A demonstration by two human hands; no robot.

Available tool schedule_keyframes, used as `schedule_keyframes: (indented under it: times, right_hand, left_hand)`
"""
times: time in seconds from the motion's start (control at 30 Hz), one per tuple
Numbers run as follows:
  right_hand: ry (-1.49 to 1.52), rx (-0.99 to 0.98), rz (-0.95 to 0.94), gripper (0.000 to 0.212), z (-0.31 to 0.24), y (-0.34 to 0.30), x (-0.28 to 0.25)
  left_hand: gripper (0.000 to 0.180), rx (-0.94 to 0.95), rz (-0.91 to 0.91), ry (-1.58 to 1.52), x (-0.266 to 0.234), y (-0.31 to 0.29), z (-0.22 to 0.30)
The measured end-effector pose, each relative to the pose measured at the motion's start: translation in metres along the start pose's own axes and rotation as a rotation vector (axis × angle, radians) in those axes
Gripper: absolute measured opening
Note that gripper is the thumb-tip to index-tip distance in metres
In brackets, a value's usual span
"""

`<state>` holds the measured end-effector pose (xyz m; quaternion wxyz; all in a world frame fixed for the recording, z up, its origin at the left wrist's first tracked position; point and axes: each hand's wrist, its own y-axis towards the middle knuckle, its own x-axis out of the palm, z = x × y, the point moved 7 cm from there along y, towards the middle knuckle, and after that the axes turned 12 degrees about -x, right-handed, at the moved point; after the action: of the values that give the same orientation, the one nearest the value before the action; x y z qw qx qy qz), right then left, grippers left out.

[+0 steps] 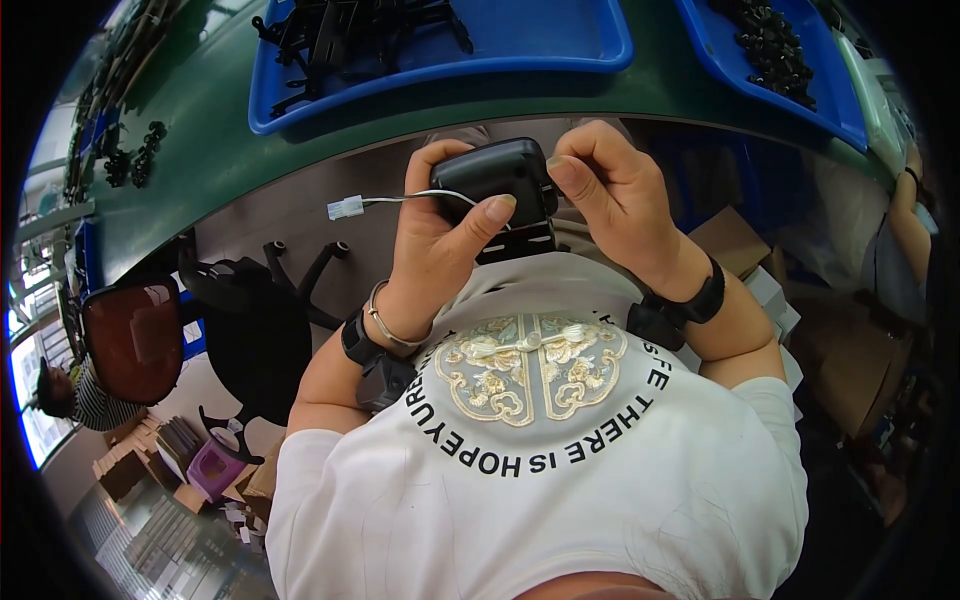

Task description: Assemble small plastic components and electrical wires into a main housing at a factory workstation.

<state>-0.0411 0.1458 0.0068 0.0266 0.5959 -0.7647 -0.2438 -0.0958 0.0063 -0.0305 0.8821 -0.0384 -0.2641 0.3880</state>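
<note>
My left hand (432, 225) is wrapped round a black plastic housing (497, 170) with rounded corners, its thumb lying across the face. A thin white wire (405, 198) runs out from the housing to the left and ends in a small white plug connector (346, 208), which hangs free. At the housing's right edge is my right hand (622, 205), fingers curled and thumb pressed to the index finger. Whatever may be in that pinch is hidden. A black bracket-like part (518, 243) shows at the lower end of the housing.
On the green table (480, 108) ahead, a blue tray (440, 72) holds black frame parts. Another blue tray (690, 22) at the right holds small black pieces. Office chairs (250, 320) stand at the left. Cardboard boxes (730, 240) and another person's arm (905, 215) are at the right.
</note>
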Motion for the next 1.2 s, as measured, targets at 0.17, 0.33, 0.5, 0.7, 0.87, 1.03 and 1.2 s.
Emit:
schedule_keyframes:
  times: [0.17,0.33,0.5,0.7,0.87,1.03,1.2]
  right_hand:
    - [0.080,-0.013,-0.042,0.022,-0.002,-0.003,0.003]
    - [-0.105,-0.023,-0.208,0.020,-0.006,-0.002,0.001]
    - [-0.087,0.079,-0.369,0.020,0.007,-0.005,0.003]
    - [-0.035,-0.102,-0.125,0.023,-0.005,-0.006,0.001]
    - [-0.288,-0.202,-0.302,0.019,-0.005,-0.006,0.006]
    - [-0.223,-0.141,-0.253,0.016,-0.009,0.003,0.001]
    - [-0.204,-0.341,-0.152,0.020,-0.011,-0.002,0.003]
  left_hand:
    - [0.049,-0.014,0.004,-0.015,-0.005,0.001,0.000]
    - [0.048,-0.023,0.011,0.005,-0.006,0.000,0.000]
    - [0.048,0.003,0.001,0.034,-0.007,0.001,0.001]
    - [0.047,0.024,0.003,-0.004,-0.007,0.002,0.002]
    - [0.047,0.014,0.011,-0.001,-0.006,0.000,0.005]
    - [0.047,0.020,0.038,-0.007,-0.010,0.002,0.007]
    - [0.046,-0.014,0.059,0.013,-0.009,0.000,0.000]
